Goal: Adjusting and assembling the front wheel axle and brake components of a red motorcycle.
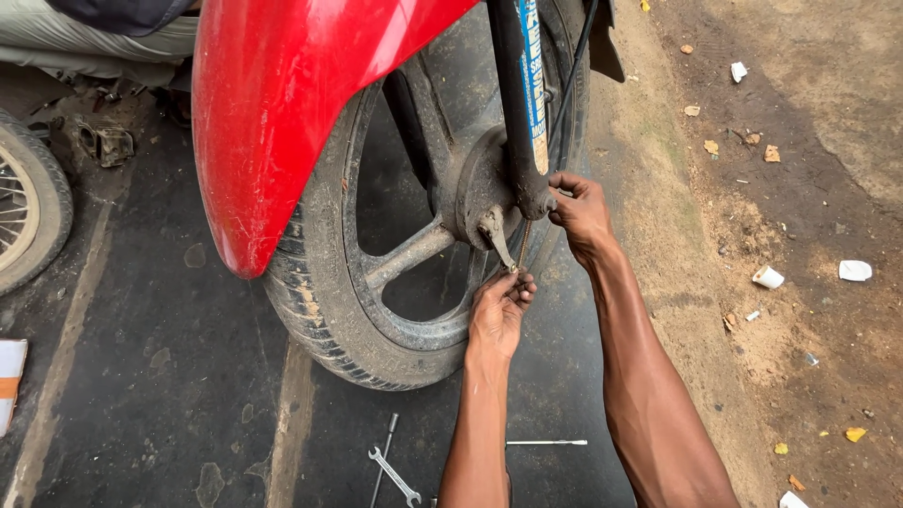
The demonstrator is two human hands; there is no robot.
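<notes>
the left hand [499,310] pinches the lower end of the brake lever [496,235] at the hub's 5 o'clock, steadying it. the right hand [578,212] grips the fork [517,113] foot at 3 o'clock. a spanner [395,477] lies on the ground at 6 o'clock, within reach.

The front wheel [414,235] stood under the mudguard [273,103]. The spanner [395,475] and thin rod [546,442] lay on the ground before the wheel; another wheel [28,207] stood well left.
</notes>
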